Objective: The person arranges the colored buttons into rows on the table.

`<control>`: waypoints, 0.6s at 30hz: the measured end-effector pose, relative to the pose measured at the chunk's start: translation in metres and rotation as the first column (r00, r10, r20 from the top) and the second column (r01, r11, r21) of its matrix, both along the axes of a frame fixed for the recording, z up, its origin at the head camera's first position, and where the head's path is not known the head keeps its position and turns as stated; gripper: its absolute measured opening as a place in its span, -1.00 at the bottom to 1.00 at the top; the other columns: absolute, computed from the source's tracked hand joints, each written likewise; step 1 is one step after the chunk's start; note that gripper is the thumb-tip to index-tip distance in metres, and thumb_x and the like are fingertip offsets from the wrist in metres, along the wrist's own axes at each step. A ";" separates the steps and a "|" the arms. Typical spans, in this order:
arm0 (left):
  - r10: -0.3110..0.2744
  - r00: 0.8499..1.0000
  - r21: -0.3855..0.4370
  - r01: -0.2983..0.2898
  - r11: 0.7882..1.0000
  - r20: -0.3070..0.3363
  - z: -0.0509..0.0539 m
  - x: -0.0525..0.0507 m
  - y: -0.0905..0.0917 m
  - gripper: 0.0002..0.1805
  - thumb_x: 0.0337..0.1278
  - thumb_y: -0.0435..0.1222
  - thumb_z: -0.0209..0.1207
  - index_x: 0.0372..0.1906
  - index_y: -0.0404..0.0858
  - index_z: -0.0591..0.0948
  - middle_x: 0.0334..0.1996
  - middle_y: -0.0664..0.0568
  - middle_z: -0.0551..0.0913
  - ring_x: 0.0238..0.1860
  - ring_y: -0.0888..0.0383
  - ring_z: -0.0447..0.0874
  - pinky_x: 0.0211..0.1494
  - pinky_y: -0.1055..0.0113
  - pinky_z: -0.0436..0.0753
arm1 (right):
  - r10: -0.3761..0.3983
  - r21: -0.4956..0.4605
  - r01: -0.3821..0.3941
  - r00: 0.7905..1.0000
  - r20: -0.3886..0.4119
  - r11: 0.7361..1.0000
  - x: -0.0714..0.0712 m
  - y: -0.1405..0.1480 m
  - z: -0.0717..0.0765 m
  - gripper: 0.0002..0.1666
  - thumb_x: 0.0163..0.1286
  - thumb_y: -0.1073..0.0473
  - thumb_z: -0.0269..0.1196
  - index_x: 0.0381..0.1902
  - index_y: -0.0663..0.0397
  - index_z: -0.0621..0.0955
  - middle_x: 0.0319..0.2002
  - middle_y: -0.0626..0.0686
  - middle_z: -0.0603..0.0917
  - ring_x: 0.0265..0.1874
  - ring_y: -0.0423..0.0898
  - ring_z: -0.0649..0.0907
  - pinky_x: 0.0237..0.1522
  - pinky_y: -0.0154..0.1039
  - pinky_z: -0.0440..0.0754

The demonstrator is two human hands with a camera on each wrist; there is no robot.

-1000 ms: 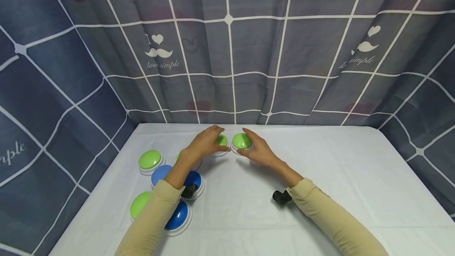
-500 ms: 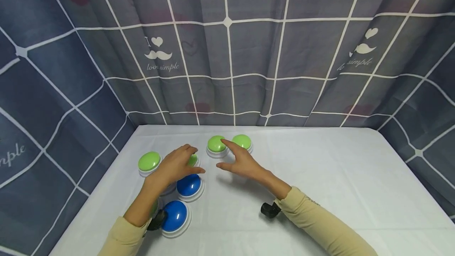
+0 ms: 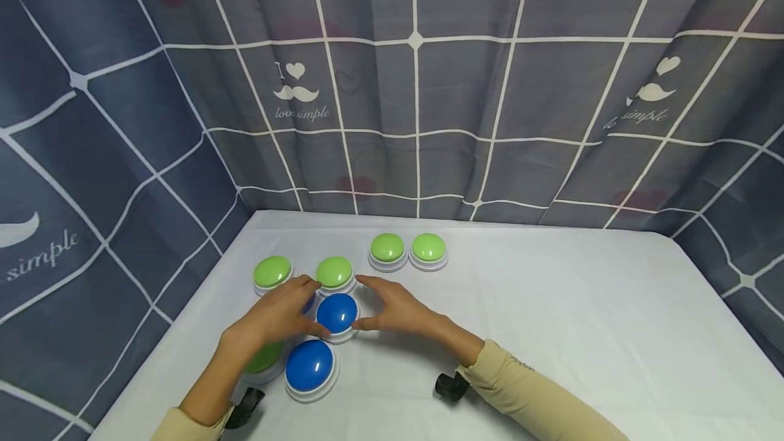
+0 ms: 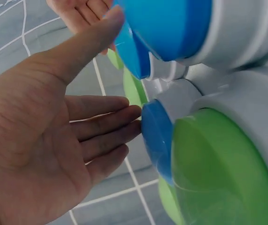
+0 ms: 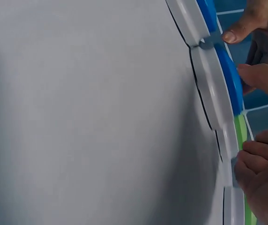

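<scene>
Head: left hand [image 3: 275, 313] and right hand [image 3: 395, 308] wide, either side of mid blue button [image 3: 337, 312] on tabletop [image 3: 551, 318]; green button [image 3: 334, 271] just behind it. Left wrist: left hand straight-fingered, thumb spread. Right wrist: right hand's thumb at button's edge, contact unclear.

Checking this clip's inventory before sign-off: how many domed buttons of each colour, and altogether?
Green buttons: 5
Blue buttons: 3, one mostly behind the left hand in the head view
Total: 8

Blue buttons [image 3: 337, 312], green buttons [image 3: 388, 248] — white bases [image 3: 314, 397]; table [image 3: 551, 318] white; curtain [image 3: 453, 87] grey-blue, white-gridded — sleeves [image 3: 539, 393] beige.
</scene>
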State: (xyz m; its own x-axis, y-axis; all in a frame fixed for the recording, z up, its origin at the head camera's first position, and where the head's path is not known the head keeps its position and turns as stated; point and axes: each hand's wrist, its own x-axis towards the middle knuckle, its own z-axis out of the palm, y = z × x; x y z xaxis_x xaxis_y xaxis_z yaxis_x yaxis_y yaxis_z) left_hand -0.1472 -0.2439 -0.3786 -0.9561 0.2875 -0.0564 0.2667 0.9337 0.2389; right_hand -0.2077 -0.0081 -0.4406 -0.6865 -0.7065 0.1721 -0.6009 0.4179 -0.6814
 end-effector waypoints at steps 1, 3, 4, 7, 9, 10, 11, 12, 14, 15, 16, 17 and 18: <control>-0.013 1.000 -0.002 0.013 1.000 0.004 -0.002 -0.001 0.000 -0.03 -0.26 0.07 0.55 0.26 -0.43 0.50 0.18 -0.27 0.53 0.21 -0.23 0.49 0.21 -0.15 0.49 | 0.002 0.006 -0.002 1.000 0.000 1.000 0.001 0.000 -0.002 0.03 0.11 -0.05 0.51 0.44 0.20 0.34 0.38 0.10 0.42 0.37 0.01 0.39 0.36 -0.10 0.33; -0.032 0.999 -0.010 0.032 0.999 0.005 -0.004 -0.002 0.001 -0.03 -0.26 0.04 0.56 0.27 -0.42 0.49 0.19 -0.25 0.53 0.23 -0.21 0.48 0.23 -0.14 0.48 | 0.008 0.012 -0.008 1.000 -0.004 1.000 0.003 -0.001 -0.004 0.03 0.09 -0.02 0.52 0.43 0.21 0.34 0.37 0.10 0.43 0.36 0.00 0.40 0.36 -0.12 0.33; -0.039 0.999 -0.012 0.039 0.999 0.005 -0.005 -0.003 0.002 -0.04 -0.26 0.02 0.57 0.27 -0.42 0.49 0.19 -0.25 0.53 0.22 -0.20 0.49 0.24 -0.12 0.48 | 0.009 0.019 -0.009 1.000 -0.004 1.000 0.003 -0.002 -0.004 0.03 0.08 -0.02 0.53 0.43 0.20 0.34 0.37 0.10 0.43 0.36 -0.01 0.40 0.37 -0.13 0.32; -0.057 0.998 -0.012 0.057 0.998 0.012 -0.006 -0.005 0.002 -0.06 -0.26 -0.03 0.58 0.27 -0.42 0.49 0.21 -0.25 0.52 0.22 -0.20 0.49 0.25 -0.11 0.47 | 0.021 0.030 -0.021 1.000 -0.003 0.999 0.003 -0.005 -0.006 0.05 0.07 -0.02 0.54 0.44 0.19 0.33 0.38 0.10 0.42 0.38 -0.02 0.38 0.38 -0.16 0.30; -0.064 0.998 -0.009 0.064 0.998 0.026 -0.006 -0.006 0.003 -0.07 -0.25 -0.06 0.59 0.28 -0.41 0.49 0.23 -0.26 0.50 0.23 -0.20 0.48 0.26 -0.11 0.47 | 0.031 0.039 -0.031 1.000 -0.005 0.999 0.003 -0.008 -0.007 0.07 0.07 -0.02 0.54 0.46 0.16 0.32 0.39 0.08 0.42 0.39 -0.05 0.37 0.38 -0.17 0.29; -0.063 0.997 -0.004 0.063 0.998 0.035 -0.005 -0.007 0.003 -0.07 -0.26 -0.08 0.59 0.27 -0.41 0.49 0.23 -0.26 0.50 0.24 -0.21 0.47 0.26 -0.12 0.46 | 0.038 0.040 -0.038 0.999 -0.009 0.998 0.002 -0.009 -0.008 0.07 0.07 -0.03 0.54 0.46 0.15 0.31 0.38 0.07 0.42 0.39 -0.06 0.36 0.38 -0.18 0.29; -0.063 0.997 -0.002 0.063 0.998 0.042 -0.005 -0.007 0.003 -0.08 -0.26 -0.09 0.59 0.28 -0.40 0.49 0.24 -0.26 0.49 0.25 -0.21 0.47 0.26 -0.12 0.46 | 0.049 0.035 -0.049 0.999 -0.013 0.998 0.002 -0.010 -0.009 0.07 0.08 -0.02 0.54 0.46 0.15 0.31 0.38 0.07 0.42 0.38 -0.07 0.36 0.37 -0.19 0.29; -0.065 0.997 0.000 0.065 0.998 0.048 -0.005 -0.008 0.003 -0.09 -0.27 -0.10 0.59 0.27 -0.40 0.50 0.24 -0.26 0.49 0.24 -0.21 0.47 0.26 -0.12 0.46 | 0.058 0.031 -0.057 0.998 -0.016 0.998 0.002 -0.011 -0.010 0.07 0.08 -0.02 0.54 0.47 0.13 0.31 0.38 0.06 0.43 0.38 -0.09 0.37 0.37 -0.20 0.29; -0.074 0.996 0.003 0.074 0.997 0.055 -0.005 -0.009 0.003 -0.12 -0.28 -0.13 0.60 0.25 -0.40 0.52 0.22 -0.24 0.51 0.23 -0.20 0.48 0.25 -0.11 0.47 | 0.074 0.025 -0.073 0.997 -0.021 0.997 0.002 -0.013 -0.011 0.06 0.09 -0.02 0.54 0.47 0.12 0.31 0.37 0.04 0.44 0.36 -0.11 0.38 0.36 -0.21 0.31; -0.078 0.995 0.004 0.078 0.997 0.059 -0.006 -0.010 0.003 -0.13 -0.29 -0.14 0.60 0.23 -0.39 0.53 0.21 -0.24 0.52 0.22 -0.20 0.48 0.25 -0.11 0.47 | 0.078 0.024 -0.078 0.997 -0.020 0.997 0.002 -0.013 -0.012 0.05 0.09 -0.01 0.53 0.46 0.11 0.31 0.36 0.04 0.45 0.35 -0.12 0.39 0.35 -0.22 0.32; -0.084 0.994 0.009 0.083 0.996 0.064 -0.006 -0.011 0.003 -0.14 -0.29 -0.15 0.60 0.22 -0.39 0.54 0.20 -0.23 0.53 0.22 -0.19 0.49 0.25 -0.11 0.47 | 0.081 0.022 -0.081 0.996 -0.023 0.996 0.002 -0.014 -0.013 0.05 0.10 -0.01 0.53 0.46 0.11 0.31 0.35 0.03 0.45 0.35 -0.12 0.40 0.35 -0.22 0.32; -0.091 0.994 0.011 0.091 0.996 0.068 -0.006 -0.011 0.003 -0.15 -0.29 -0.16 0.60 0.22 -0.39 0.54 0.19 -0.23 0.53 0.21 -0.19 0.49 0.25 -0.11 0.46 | 0.080 0.026 -0.079 0.996 -0.025 0.997 0.002 -0.014 -0.014 0.05 0.10 -0.01 0.53 0.46 0.11 0.31 0.35 0.03 0.46 0.34 -0.13 0.41 0.35 -0.22 0.33; -0.096 0.993 0.016 0.095 0.995 0.074 -0.007 -0.012 0.003 -0.15 -0.29 -0.17 0.60 0.22 -0.38 0.54 0.19 -0.23 0.53 0.21 -0.19 0.49 0.26 -0.11 0.46 | 0.076 0.031 -0.075 0.997 -0.029 0.997 0.003 -0.015 -0.015 0.04 0.10 -0.02 0.53 0.46 0.10 0.31 0.34 0.03 0.46 0.33 -0.13 0.41 0.34 -0.22 0.33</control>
